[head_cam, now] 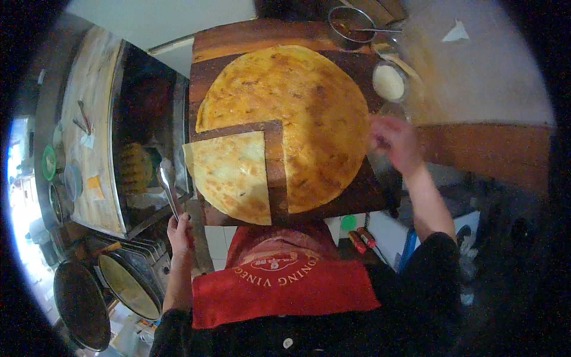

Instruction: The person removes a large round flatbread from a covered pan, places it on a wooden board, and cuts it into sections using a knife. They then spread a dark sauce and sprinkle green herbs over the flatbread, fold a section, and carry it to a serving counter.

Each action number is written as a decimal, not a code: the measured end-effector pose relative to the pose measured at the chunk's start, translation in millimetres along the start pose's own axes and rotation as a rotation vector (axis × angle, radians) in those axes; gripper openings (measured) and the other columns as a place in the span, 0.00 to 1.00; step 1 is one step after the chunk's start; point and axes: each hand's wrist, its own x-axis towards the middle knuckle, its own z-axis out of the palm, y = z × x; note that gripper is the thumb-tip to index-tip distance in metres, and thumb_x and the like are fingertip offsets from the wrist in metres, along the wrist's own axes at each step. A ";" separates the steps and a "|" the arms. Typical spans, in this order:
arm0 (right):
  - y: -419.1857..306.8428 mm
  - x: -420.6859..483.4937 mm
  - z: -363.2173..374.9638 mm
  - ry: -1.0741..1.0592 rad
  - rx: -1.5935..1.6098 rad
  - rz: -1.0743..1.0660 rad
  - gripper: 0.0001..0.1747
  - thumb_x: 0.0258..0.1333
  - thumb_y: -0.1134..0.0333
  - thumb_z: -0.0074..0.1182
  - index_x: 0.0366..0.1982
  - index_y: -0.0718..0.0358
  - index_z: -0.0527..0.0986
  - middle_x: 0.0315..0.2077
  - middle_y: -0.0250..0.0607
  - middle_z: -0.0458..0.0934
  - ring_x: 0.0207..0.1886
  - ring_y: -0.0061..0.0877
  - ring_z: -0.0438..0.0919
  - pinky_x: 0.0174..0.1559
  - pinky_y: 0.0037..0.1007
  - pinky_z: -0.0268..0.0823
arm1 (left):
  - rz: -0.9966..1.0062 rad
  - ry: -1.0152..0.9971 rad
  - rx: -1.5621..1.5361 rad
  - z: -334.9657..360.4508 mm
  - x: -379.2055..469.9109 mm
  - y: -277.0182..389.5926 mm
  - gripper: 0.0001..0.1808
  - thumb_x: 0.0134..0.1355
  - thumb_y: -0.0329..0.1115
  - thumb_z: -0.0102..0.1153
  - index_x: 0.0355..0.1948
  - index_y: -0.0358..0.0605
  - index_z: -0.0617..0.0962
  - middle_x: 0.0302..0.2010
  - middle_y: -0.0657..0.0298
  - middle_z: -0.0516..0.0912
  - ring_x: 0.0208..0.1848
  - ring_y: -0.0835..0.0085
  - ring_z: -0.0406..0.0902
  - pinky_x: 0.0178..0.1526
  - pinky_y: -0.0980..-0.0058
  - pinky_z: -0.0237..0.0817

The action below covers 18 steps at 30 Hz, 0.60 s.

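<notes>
A large round browned flatbread lies on a dark wooden board. One quarter wedge, paler on top, sits apart from it at the lower left, its tip slightly out of the cut gap and one side over the board's left edge. My left hand holds metal tongs by the handle end, left of the board and below the wedge. My right hand, blurred, is at the flatbread's right edge; its fingers are too smeared to show whether they hold anything.
At the back right stand a metal pot with a spoon handle and a bowl of pale grains. Left of the board is a dark glass-sided case with food inside. Round pans stand at the lower left. Red-handled tools lie below the board's right side.
</notes>
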 end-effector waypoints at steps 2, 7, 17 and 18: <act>14.3 -17.8 9.3 -0.033 -0.025 -0.004 0.15 0.58 0.65 0.58 0.43 0.68 0.78 0.22 0.36 0.78 0.21 0.18 0.74 0.20 0.22 0.64 | 0.029 -0.018 0.024 3.5 2.8 -3.3 0.17 0.59 0.46 0.63 0.37 0.46 0.73 0.18 0.72 0.69 0.10 0.85 0.58 0.11 0.82 0.48; 13.0 -25.6 27.7 -0.077 0.023 0.077 0.14 0.58 0.67 0.58 0.42 0.71 0.77 0.22 0.37 0.78 0.20 0.19 0.74 0.20 0.22 0.65 | 0.030 -0.027 0.044 19.7 -5.9 9.0 0.17 0.58 0.46 0.63 0.38 0.45 0.73 0.18 0.71 0.70 0.10 0.85 0.58 0.11 0.82 0.48; -59.2 43.6 28.1 0.085 0.240 0.155 0.12 0.59 0.68 0.56 0.42 0.67 0.77 0.25 0.33 0.77 0.23 0.17 0.75 0.22 0.19 0.63 | 0.033 0.003 0.046 1.3 -13.7 1.3 0.18 0.58 0.45 0.64 0.40 0.44 0.74 0.20 0.71 0.71 0.12 0.85 0.61 0.13 0.82 0.50; -74.0 56.0 35.8 0.112 0.378 0.043 0.13 0.59 0.67 0.56 0.43 0.67 0.77 0.25 0.33 0.77 0.23 0.18 0.74 0.22 0.19 0.62 | 0.017 0.016 0.026 -3.5 -15.0 1.2 0.18 0.58 0.45 0.64 0.40 0.44 0.74 0.20 0.71 0.71 0.12 0.85 0.61 0.14 0.83 0.50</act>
